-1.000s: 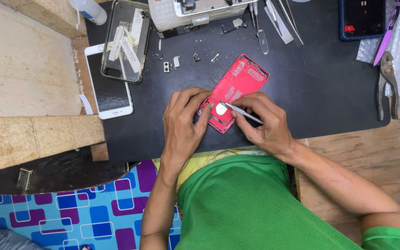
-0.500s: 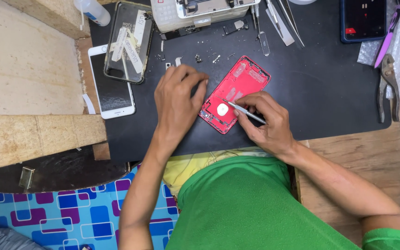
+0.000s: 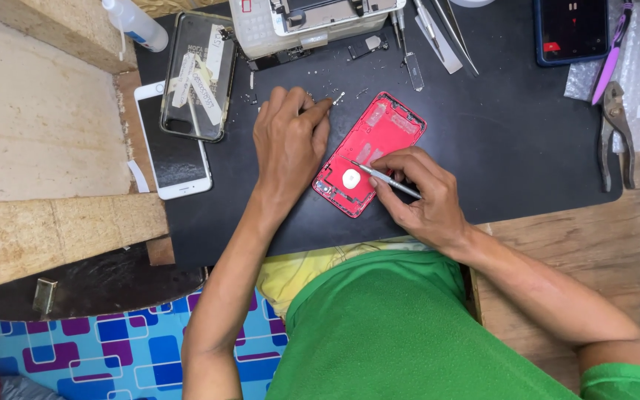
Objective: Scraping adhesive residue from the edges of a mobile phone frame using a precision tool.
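Note:
A red phone housing lies open-side up on the black mat, with a small white round part inside its near end. My right hand holds a thin metal tool whose tip points at that white part. My left hand reaches past the housing, its fingertips pinched over tiny loose screws and metal bits on the mat.
A white phone and a clear case lie at the left. A disassembled phone body, tweezers, a dark phone, pliers and a small bottle sit along the far edge. Wooden blocks stand left.
My left hand has left the red housing and moved up the mat to the small loose parts. My right hand has stayed on the housing with the tool.

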